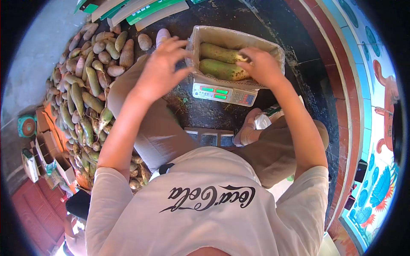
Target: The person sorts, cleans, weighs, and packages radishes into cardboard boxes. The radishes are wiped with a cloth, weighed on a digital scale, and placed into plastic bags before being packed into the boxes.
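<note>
An open cardboard box (239, 35) with a plastic liner rests on a digital scale (224, 94) with lit green displays. Two long green radishes lie side by side in the box, an upper one (218, 53) and a lower one (220, 69). My right hand (259, 65) is over the box, its fingers at the right ends of the radishes; whether it grips one is hard to tell. Just outside the box's left side, my left hand (164, 68) is raised with fingers spread and holds nothing; it is slightly blurred.
A large pile of green and reddish radishes (77, 96) covers the floor at the left. Green and white cartons (147, 13) stand at the top. A small wooden frame (209, 133) lies between my legs. Another person's arm (70, 228) shows at the lower left.
</note>
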The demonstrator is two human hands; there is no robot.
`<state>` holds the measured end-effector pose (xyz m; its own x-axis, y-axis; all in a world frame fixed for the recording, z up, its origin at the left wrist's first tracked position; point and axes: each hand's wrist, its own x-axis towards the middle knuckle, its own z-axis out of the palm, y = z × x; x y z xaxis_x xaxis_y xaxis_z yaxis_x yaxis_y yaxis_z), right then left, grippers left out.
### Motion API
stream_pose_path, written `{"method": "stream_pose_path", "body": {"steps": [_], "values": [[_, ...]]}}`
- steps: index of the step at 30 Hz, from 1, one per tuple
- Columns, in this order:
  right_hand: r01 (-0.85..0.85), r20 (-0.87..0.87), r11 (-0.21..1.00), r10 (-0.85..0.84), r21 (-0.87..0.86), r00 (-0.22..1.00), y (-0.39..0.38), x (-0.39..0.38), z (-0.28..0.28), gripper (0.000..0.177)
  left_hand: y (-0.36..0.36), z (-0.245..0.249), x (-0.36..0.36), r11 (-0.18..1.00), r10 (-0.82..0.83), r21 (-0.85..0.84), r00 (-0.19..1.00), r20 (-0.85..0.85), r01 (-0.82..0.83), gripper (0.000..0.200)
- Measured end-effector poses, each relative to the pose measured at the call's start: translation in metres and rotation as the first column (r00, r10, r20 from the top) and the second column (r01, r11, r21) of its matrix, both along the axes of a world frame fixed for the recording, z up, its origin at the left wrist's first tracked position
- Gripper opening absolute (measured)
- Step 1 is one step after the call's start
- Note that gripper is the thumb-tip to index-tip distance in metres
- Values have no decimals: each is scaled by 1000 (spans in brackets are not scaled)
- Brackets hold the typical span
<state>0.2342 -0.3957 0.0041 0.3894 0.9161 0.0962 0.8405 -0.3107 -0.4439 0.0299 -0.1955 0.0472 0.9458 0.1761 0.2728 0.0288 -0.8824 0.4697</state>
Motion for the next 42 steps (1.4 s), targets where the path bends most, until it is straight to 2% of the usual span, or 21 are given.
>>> {"method": "stream_pose_path", "body": {"steps": [3,4,7,9,11,13,16,19,20,23,25,28,31,34,40,42], "values": [[161,-16,971,-161,175,987,-37,-4,29,25,15,28,-21,979,144,-159,983,114,-125,27],[241,-76,953,-231,183,970,-49,-5,33,24,17,39,-30,955,248,-191,963,106,-225,23],[481,-254,857,-431,184,866,-83,-5,39,22,32,51,-60,802,460,-511,866,197,-309,18],[631,-367,758,-546,166,753,-100,-6,31,23,42,60,-82,781,548,-482,805,225,-397,19],[700,-505,691,-544,184,670,-113,-6,20,28,49,64,-102,701,663,-530,710,237,-478,22],[748,-597,642,-538,166,595,-124,-4,10,29,55,66,-121,681,685,-559,680,261,-472,23],[784,-601,602,-574,151,557,-132,-3,-1,31,55,64,-143,602,769,-578,595,233,-551,23],[832,-671,549,-585,87,456,-134,0,-9,29,54,56,-159,548,795,-644,573,201,-534,22],[843,-682,533,-591,72,431,-134,-1,-9,29,51,55,-163,597,765,-604,602,230,-528,23],[868,-713,495,-593,43,374,-132,0,-12,28,53,45,-173,517,805,-681,564,182,-519,23],[873,-739,487,-576,33,350,-133,3,-19,28,54,38,-180,507,813,-670,558,164,-542,24],[851,-729,525,-588,-15,350,-135,8,-25,29,59,21,-193,509,822,-637,547,159,-579,25],[838,-647,544,-651,-33,397,-130,3,-25,30,62,-3,-209,432,845,-672,530,70,-601,25],[799,-512,593,-659,96,551,-125,1,-34,30,65,-33,-228,391,843,-680,538,-5,-620,23],[753,-425,645,-650,129,629,-119,2,-40,23,56,-81,-252,350,836,-559,520,-176,-752,21],[733,-443,663,-618,151,650,-112,-3,-36,19,51,-96,-259,316,835,-566,507,-216,-761,21]]}}
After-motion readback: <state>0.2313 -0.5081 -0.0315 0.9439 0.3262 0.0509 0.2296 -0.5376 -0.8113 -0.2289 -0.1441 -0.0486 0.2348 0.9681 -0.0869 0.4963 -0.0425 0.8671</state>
